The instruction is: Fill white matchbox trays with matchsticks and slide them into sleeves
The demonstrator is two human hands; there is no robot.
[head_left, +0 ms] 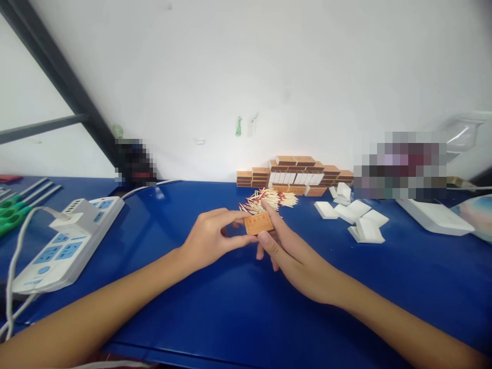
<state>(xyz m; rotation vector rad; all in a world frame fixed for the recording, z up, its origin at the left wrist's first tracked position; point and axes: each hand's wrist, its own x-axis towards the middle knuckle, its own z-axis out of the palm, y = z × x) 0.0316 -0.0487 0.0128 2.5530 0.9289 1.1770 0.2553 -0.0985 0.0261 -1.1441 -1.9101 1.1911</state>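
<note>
Between both hands, above the blue table, I hold an orange-brown matchbox [259, 223] with its printed face up. My left hand [209, 233] pinches its left end with thumb and fingers. Around the right end is my right hand [294, 251], thumb on the near edge, index finger along the far side, other fingers below. Just behind the box lies a heap of loose red-tipped matches [265, 200]. Farther back, against the wall, stand stacked matchboxes [294, 165] in several rows. To the right of my hands, white matchbox trays [359, 210] lie scattered, some tilted on one another.
A white power strip [69, 246] with a plugged-in adapter and cables takes up the left side. Green-handled scissors [15, 212] lie at the far left. A white box-like object [434, 218] sits at the right. Two blurred patches hide things along the wall.
</note>
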